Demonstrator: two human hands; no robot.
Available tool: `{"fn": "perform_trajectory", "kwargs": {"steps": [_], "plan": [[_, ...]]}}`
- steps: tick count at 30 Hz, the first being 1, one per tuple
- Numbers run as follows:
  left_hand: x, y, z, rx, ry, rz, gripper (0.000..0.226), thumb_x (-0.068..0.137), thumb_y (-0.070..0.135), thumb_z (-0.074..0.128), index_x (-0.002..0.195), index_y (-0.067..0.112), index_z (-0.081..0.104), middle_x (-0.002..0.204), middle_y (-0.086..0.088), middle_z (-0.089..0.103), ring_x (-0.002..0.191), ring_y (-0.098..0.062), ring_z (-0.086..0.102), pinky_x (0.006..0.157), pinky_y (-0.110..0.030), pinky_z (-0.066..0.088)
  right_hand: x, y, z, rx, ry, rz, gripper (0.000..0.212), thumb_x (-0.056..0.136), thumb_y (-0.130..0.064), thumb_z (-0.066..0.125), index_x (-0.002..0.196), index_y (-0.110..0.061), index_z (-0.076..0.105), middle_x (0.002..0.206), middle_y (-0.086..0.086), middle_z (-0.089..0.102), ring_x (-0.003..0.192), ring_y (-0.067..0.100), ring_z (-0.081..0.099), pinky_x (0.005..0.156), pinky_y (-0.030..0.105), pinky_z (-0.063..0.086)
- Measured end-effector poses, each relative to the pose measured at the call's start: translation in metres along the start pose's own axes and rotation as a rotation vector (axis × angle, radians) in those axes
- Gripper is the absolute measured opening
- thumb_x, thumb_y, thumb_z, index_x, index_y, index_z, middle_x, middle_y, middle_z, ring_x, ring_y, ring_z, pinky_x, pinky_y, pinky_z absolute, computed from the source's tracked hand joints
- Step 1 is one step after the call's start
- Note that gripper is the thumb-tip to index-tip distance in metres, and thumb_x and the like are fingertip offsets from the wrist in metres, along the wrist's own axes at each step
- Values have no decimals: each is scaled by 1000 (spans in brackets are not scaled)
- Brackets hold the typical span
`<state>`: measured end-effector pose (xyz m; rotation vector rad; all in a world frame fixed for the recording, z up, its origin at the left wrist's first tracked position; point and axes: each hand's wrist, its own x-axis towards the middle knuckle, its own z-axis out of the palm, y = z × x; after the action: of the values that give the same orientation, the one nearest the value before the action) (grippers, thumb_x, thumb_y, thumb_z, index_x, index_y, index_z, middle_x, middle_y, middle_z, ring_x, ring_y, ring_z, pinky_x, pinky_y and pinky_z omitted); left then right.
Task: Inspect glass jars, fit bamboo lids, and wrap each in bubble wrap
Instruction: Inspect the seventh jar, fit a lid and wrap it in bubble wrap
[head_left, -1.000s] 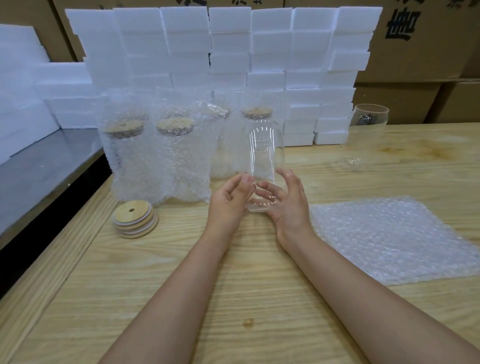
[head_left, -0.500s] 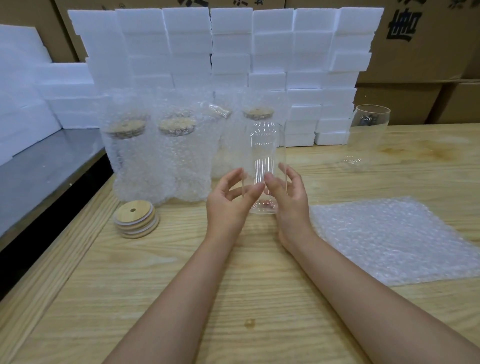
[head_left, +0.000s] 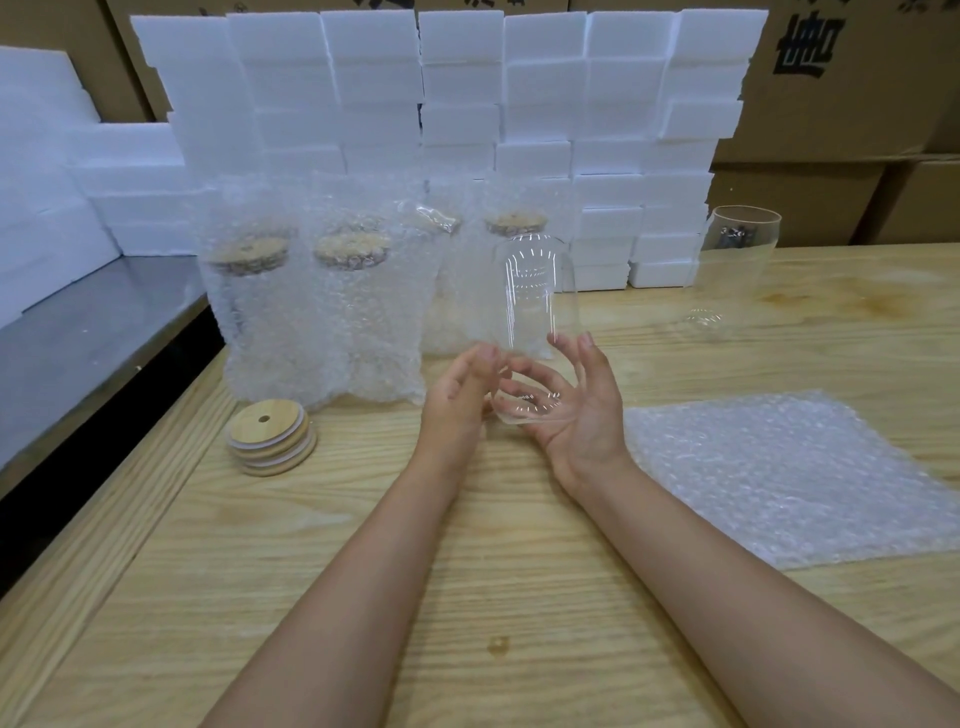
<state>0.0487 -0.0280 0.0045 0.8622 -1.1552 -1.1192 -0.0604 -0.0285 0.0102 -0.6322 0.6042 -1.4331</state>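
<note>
Holding a tall clear glass jar (head_left: 530, 312) raised off the pale wooden table (head_left: 519, 571), slightly tilted. Pinching its lower wall with the left hand (head_left: 457, 405), thumb and fingers curled against the glass; cupping its lower end in the right hand (head_left: 582, 415), fingers curling up round it. Working between a small stack of round bamboo lids (head_left: 271, 444) on the left and a flat square sheet of clear bubble wrap (head_left: 779, 478) on the right. Facing a row of bubble-wrapped lidded jars (head_left: 311, 322) standing behind the hands.
</note>
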Motion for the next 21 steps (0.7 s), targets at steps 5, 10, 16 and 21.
{"fn": "perform_trajectory", "kwargs": {"steps": [5,10,16,21], "plan": [[1,-1,0,8,-47,15,15,88,29,56,97,19,63,80,17,73,71,5,67,60,-15,52,0,1,-1,-27,-8,21,49,71,-47,63,110,-18,59,100,15,61,78,30,64,62,43,57],[-1,-2,0,5,25,-12,37,75,40,61,105,18,63,95,8,71,90,-7,69,78,-24,55,2,0,-2,-254,100,-96,42,76,-54,62,103,-22,68,87,1,50,77,15,51,71,30,47],[-2,0,2,-29,120,27,51,71,37,65,112,6,59,96,1,71,83,-11,71,67,-23,57,1,0,1,-394,140,-188,46,75,-61,56,106,-28,66,94,-2,50,86,14,50,83,36,43],[0,-4,1,53,172,70,42,67,32,78,102,23,57,92,9,69,80,-3,68,68,-26,57,2,3,2,-495,85,-300,62,59,-69,62,114,-42,53,105,-4,56,91,9,58,78,29,48]]}}
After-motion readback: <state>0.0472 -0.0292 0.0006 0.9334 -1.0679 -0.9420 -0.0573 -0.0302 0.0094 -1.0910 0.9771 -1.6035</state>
